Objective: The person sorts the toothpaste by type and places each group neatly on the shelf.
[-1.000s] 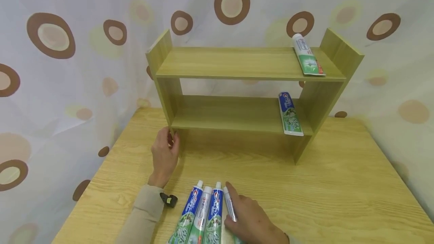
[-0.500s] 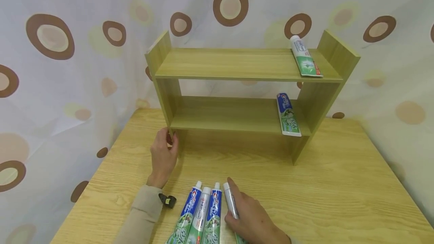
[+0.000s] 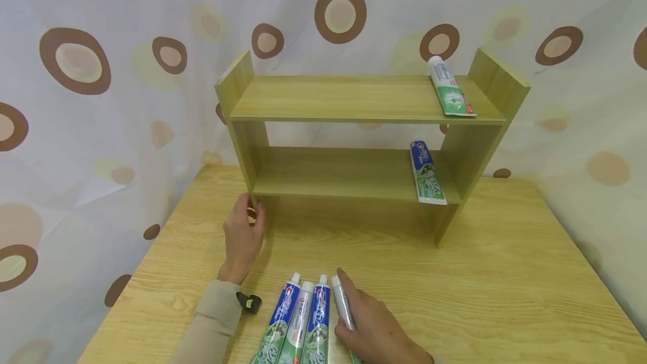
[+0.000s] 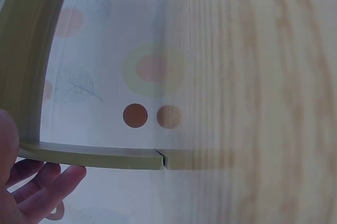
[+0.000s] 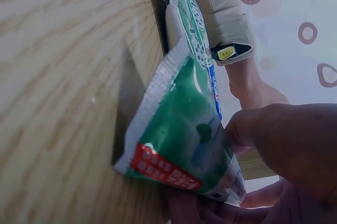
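One tube point(image 3: 345, 306) now farther from three others point(image 3: 299, 322), right grip point(image 3: 376, 323) pinching it, left grip point(image 3: 242, 239) around shelf point(image 3: 343, 172).

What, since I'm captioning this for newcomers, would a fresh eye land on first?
Probably the wooden rack on the table, with one tube toward the right end of each shelf. Then the front tubes: three side by side, a fourth gripped by the right hand. The left hand grips the rack's left side.

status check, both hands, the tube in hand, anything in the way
Left hand grips left panel of the shelf. Right hand grips a silver-and-green toothpaste tube. Three other tubes lie to its left, none between it and the shelf.
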